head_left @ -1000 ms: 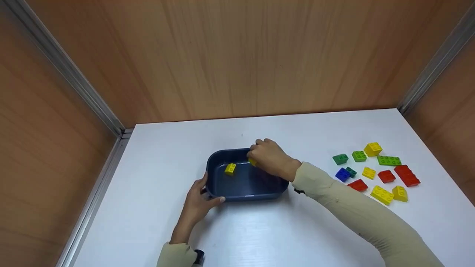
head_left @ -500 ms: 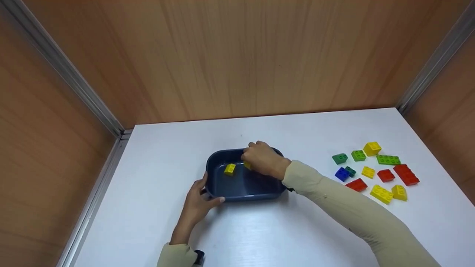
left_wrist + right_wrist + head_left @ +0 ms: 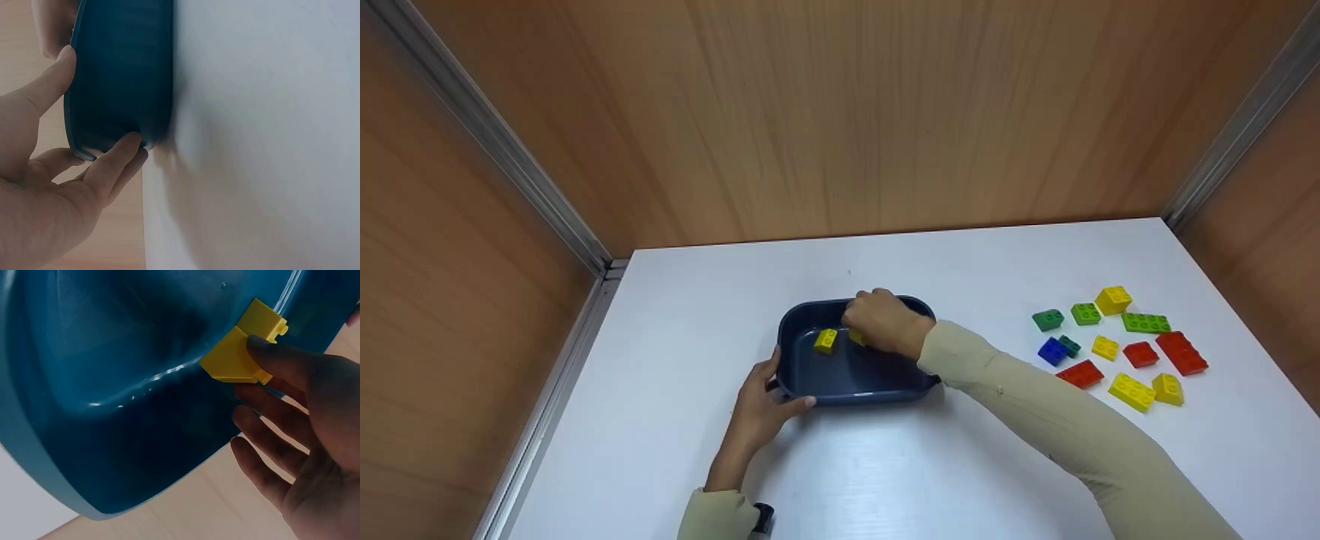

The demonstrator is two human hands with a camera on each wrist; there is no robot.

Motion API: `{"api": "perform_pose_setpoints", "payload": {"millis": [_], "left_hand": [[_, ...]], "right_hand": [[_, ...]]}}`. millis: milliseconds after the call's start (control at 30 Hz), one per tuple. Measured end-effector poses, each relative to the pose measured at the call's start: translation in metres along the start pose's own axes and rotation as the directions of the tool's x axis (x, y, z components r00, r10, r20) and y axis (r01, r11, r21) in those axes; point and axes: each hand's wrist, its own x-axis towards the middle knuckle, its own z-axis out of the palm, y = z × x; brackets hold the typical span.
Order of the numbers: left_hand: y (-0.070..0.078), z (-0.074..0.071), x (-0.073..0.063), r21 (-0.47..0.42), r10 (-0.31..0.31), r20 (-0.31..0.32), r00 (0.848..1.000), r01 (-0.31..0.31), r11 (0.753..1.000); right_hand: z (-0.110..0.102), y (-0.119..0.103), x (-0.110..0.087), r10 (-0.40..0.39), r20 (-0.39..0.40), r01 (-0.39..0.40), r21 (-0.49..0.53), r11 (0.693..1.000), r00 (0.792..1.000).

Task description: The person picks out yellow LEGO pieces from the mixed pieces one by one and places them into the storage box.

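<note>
A dark blue rectangular tub [image 3: 855, 399] stands on the white table. My left hand [image 3: 759, 411] grips its left end, thumb at the near rim and fingers along the side, as the left wrist view also shows. Over the tub, my right hand [image 3: 885, 324] pinches a yellow toy brick [image 3: 229, 359] with one sloped side between thumb and forefinger; the other fingers are spread apart. In the head view the hand partly covers this brick. A second yellow brick [image 3: 826, 341] lies on the tub floor, just left of the held one.
Loose bricks lie at the table's right: several yellow ones such as a long brick [image 3: 1132, 392], red ones including a large brick [image 3: 1183, 353], green ones [image 3: 1146, 323] and a blue brick [image 3: 1052, 352]. Wooden panels [image 3: 855, 120] enclose the back and sides.
My right hand has moved left and slightly down inside the tub, bringing its yellow brick close to the one lying there. The left hand and the tub stay in place.
</note>
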Motion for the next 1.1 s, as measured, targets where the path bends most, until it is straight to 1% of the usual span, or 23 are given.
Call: {"api": "perform_pose_setpoints", "payload": {"millis": [167,367,733,900,1100], "left_hand": [[-0.001,0.000,0.000,-0.012,-0.003,0.005,1.000,0.003,1.000],[0.000,-0.002,-0.001,-0.018,0.010,0.015,1.000,-0.009,1.000],[-0.001,0.000,0.000,0.005,-0.030,0.012,0.999,0.030,1.000],[-0.002,0.001,0.000,0.006,-0.023,0.003,1.000,0.023,1.000],[-0.002,0.001,0.001,0.014,-0.015,-0.007,1.000,0.015,1.000]], "right_hand": [[0.003,0.000,0.005,0.014,0.027,-0.014,-0.003,1.000,1.000],[0.003,-0.003,0.008,0.008,0.032,-0.008,-0.015,1.000,0.999],[0.005,-0.012,0.019,0.012,0.050,-0.009,-0.062,0.998,0.999],[0.007,-0.014,0.023,0.023,0.047,-0.020,-0.050,0.999,0.999],[0.009,-0.017,0.024,0.037,0.047,-0.033,-0.072,0.997,0.998]]}}
